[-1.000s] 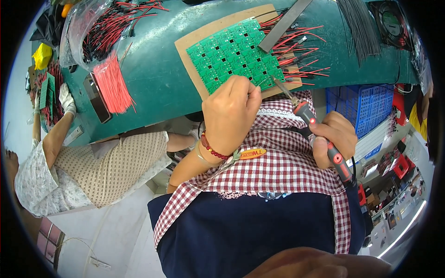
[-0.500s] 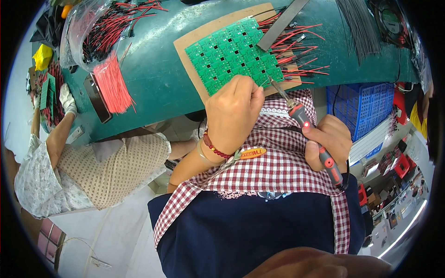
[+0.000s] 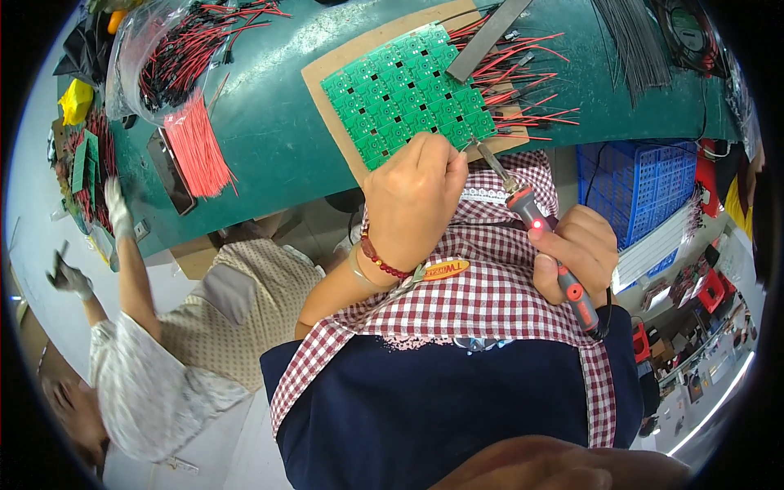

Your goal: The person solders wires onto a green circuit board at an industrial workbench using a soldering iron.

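Note:
My left hand rests on the near edge of a green panel of small circuit boards, fingers pinched together; what they pinch is hidden. My right hand grips a soldering iron with a grey and red handle and a lit red lamp. Its tip touches the panel's near right corner, right beside my left fingertips. The panel lies on a brown cardboard sheet. Red wires stick out along its right side under a flat metal bar.
The green table also holds a bundle of cut red wires, a clear bag of red and black leads, a dark phone and black wires. A blue crate stands right. A gloved co-worker sits left.
My hands stay at the panel's near edge. The iron's tip has crept a little closer to my left fingertips.

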